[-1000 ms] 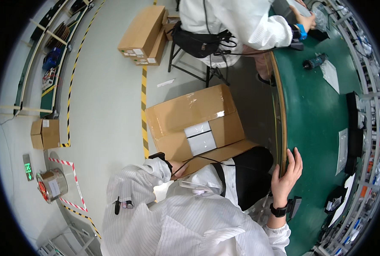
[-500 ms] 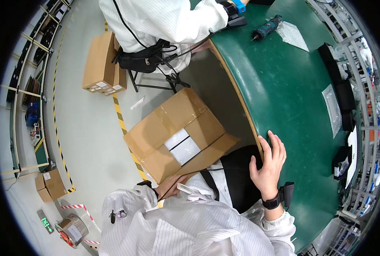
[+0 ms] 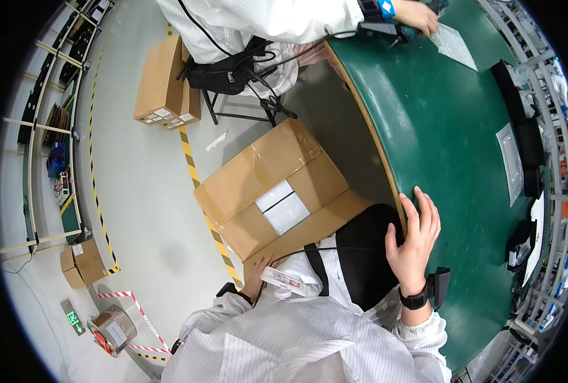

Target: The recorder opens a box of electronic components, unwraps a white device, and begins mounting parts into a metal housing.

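My right hand (image 3: 414, 239) rests at the edge of the green table (image 3: 424, 140), fingers spread and nothing in them. Against the near flap of an open cardboard box (image 3: 252, 159) lies my left hand (image 3: 256, 276), its fingers stretched along the cardboard and partly hidden. White flat-topped packages (image 3: 287, 214) with a dark gap between them show inside the box, between its raised flaps. A badge (image 3: 287, 279) hangs from my striped white coat, just beside the left hand. A thin black cable runs from near that hand across my lap.
Across the table a co-worker's hand (image 3: 416, 16) is on a teal power screwdriver (image 3: 408, 33), beside a bubble-wrap pouch (image 3: 455, 48). Black bins (image 3: 525, 137) line the table's far side. Closed cartons (image 3: 159, 83) stand on the floor near the co-worker's stool.
The co-worker's arm has reached right, and its hand is now on the screwdriver. My left hand has shifted slightly at the flap. The whole view has shifted a little.
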Available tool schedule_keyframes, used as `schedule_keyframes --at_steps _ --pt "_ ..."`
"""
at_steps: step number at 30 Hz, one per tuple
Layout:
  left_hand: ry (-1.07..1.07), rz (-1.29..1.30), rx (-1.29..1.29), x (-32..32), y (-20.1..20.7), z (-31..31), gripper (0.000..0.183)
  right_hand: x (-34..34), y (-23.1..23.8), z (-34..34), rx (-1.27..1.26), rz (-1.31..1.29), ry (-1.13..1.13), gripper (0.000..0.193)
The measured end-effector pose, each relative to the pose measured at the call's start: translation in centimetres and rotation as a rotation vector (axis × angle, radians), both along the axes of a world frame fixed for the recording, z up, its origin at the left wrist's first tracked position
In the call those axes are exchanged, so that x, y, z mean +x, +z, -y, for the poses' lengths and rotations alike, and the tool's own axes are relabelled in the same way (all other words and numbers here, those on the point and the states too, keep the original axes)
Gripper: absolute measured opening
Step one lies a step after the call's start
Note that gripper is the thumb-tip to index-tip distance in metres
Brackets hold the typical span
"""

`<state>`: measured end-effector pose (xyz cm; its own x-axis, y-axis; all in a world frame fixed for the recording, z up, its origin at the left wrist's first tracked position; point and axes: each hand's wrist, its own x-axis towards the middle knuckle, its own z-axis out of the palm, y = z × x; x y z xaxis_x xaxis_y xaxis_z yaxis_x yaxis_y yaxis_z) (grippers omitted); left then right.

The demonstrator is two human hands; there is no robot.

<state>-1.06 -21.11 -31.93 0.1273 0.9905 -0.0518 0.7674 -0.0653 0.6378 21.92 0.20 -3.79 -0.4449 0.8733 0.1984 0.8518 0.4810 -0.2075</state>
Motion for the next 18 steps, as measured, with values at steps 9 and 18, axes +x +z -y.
schedule_keyframes --at_steps 9,18 --pt "0.308 -0.006 -0.356 -9.4 -2.1 8.4 0.026 -2.0 -0.5 1.1 0.005 -0.074 0.087 0.061" --pt "1.118 0.318 -0.671 -8.8 -7.6 18.6 0.067 -4.4 2.7 1.9 0.079 -0.055 0.226 0.057"
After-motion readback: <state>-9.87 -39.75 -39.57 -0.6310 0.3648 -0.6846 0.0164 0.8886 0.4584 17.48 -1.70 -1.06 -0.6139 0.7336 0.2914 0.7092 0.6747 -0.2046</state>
